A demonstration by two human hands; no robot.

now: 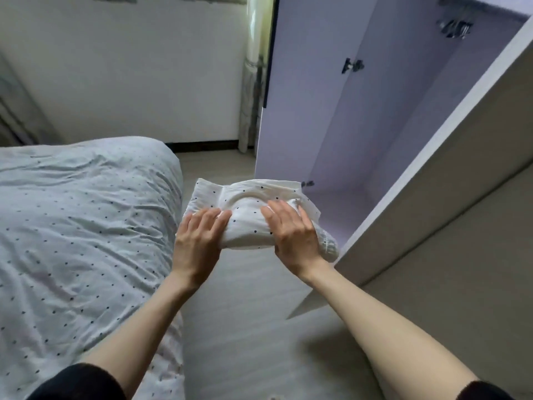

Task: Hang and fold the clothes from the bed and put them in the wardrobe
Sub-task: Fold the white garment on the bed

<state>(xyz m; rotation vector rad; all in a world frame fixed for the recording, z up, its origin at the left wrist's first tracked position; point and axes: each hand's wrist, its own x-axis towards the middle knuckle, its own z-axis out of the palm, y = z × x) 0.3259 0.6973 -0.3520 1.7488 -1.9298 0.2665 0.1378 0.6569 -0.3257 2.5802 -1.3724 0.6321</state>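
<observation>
The open wardrobe [360, 116] fills the upper right of the frame, its lilac interior bare down to the floor panel, with a few hangers [454, 27] on the rail at the top right corner. The bed [75, 215], under a dotted grey cover, takes the left half. Between them, at centre frame and over the floor, a folded white dotted garment [251, 209] is carried in the air just in front of the wardrobe opening. The left hand [199, 241] holds its left end, fingers lying flat on top. The right hand [294, 235] holds the right end the same way; both thumbs are hidden, presumably beneath. The step appears to be stowing the fold. To do it well, the person should keep it level, support it from beneath, and slide it in flat so the layers do not spill.
</observation>
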